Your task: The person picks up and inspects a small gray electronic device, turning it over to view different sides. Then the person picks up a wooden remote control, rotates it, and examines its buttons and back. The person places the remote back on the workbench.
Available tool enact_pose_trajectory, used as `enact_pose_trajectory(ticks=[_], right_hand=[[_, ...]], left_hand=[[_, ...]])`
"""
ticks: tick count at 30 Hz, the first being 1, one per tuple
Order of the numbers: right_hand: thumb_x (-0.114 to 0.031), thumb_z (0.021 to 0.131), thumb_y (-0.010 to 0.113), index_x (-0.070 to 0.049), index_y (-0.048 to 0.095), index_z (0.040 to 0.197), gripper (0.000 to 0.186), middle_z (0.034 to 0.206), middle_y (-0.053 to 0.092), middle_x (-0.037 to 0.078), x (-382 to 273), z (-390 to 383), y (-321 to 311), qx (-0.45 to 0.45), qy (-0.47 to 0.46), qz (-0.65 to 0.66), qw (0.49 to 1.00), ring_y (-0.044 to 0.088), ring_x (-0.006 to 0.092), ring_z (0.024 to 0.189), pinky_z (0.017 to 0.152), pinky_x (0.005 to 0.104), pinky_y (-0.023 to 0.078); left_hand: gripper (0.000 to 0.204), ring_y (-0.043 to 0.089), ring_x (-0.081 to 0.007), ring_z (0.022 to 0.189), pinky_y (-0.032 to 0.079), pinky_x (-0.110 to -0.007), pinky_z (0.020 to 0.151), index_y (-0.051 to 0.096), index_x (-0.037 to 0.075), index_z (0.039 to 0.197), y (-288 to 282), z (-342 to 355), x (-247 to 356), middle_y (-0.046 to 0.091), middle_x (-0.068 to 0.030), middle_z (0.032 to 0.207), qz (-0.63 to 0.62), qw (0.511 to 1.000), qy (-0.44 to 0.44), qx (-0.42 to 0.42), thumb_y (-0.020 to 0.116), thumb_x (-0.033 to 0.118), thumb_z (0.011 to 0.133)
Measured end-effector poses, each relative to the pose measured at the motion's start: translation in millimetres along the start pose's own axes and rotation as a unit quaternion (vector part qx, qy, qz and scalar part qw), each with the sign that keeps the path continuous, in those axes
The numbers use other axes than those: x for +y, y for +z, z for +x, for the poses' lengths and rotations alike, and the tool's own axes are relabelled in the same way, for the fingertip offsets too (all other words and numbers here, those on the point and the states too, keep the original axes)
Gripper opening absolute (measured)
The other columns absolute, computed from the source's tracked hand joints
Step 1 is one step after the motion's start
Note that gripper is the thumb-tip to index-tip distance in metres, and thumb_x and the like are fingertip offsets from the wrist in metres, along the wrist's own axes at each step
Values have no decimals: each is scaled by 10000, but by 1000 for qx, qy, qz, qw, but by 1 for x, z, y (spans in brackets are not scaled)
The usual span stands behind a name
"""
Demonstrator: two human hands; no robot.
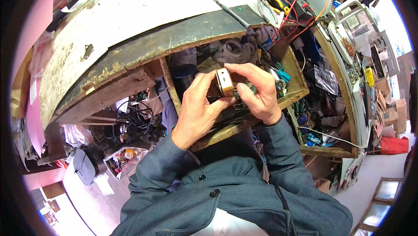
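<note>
Nearest, both hands met over an open wooden drawer (300,88). The left hand (198,105) pinched a small tan box-shaped part (225,82) between thumb and fingers, and the right hand (257,92) closed on its far side and a dark fitting just under it. It looked light, rigid and smooth-sided, probably best gripped across its flat faces. Beneath lay a jumble of parts and cables in the drawer. Beyond it ran the worn, flaking counter (143,22), with a screwdriver (233,13) and tangled wires (283,0), in a crowded workshop.
</note>
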State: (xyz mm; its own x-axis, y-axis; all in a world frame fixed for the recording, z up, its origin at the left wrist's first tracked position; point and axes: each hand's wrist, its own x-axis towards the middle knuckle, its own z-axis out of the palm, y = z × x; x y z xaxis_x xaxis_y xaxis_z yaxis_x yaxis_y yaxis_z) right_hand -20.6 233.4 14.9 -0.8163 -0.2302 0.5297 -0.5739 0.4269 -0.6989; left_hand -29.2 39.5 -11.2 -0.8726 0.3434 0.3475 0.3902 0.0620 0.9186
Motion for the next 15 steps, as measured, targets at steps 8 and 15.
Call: enact_pose_trajectory(ticks=[8,15], right_hand=[[-230,850,787,-14,638,1277,502,1082,668,150,-5,3,2,-22,27,12,999,657,277,976,888,349,510],[-226,859,782,-25,632,1291,500,1093,664,128,-4,0,-1,-12,20,20,1000,651,248,982,886,337,505]], left_hand=[[573,638,-223,980,508,-325,874,625,2,1269,-2,0,2,642,-107,1059,29,999,-5,25,813,74,733],[572,645,-185,980,509,-308,895,662,28,1261,-3,0,1,681,-82,1074,37,999,6,34,856,95,727]])
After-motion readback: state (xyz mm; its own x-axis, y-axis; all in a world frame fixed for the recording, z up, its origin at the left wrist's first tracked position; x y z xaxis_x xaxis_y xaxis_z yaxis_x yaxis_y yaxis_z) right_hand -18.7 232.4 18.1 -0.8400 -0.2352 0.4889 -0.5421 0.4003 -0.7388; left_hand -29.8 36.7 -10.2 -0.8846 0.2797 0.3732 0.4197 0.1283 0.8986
